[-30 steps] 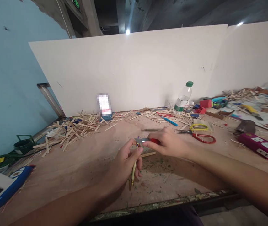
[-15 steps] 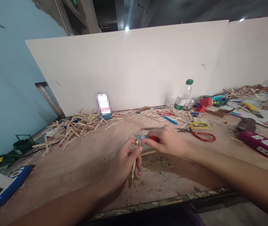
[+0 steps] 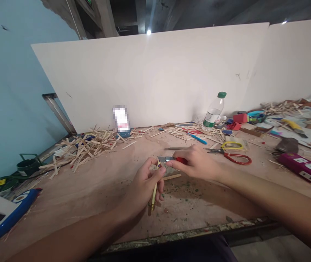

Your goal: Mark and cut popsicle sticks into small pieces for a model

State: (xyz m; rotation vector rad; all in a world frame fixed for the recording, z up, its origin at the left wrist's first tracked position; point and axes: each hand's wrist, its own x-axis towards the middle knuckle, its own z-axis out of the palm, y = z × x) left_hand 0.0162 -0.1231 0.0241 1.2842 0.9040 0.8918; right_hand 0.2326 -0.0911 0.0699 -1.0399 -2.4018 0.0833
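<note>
My left hand point(image 3: 144, 185) is closed around a thin yellow stick point(image 3: 154, 191), pinching its upper end between thumb and fingers. My right hand point(image 3: 196, 162) grips a red-handled utility knife point(image 3: 172, 159), its blade lying against the top of the stick. Both hands hover just above the wooden tabletop point(image 3: 90, 189). A short wooden stick point(image 3: 172, 177) lies on the table under my right hand, among small green shavings point(image 3: 185, 189).
A heap of wooden sticks point(image 3: 84, 147) spreads at the back left. Red-and-yellow scissors point(image 3: 232, 153), a blue pen point(image 3: 197, 138), a plastic bottle point(image 3: 212, 112) and a magenta case point(image 3: 303, 168) lie to the right. White boards point(image 3: 158, 76) wall the back. The table edge point(image 3: 185, 234) is close.
The hands keep the same grips. The knife blade stays at the stick's top with only slight shifts; the view has moved a little.
</note>
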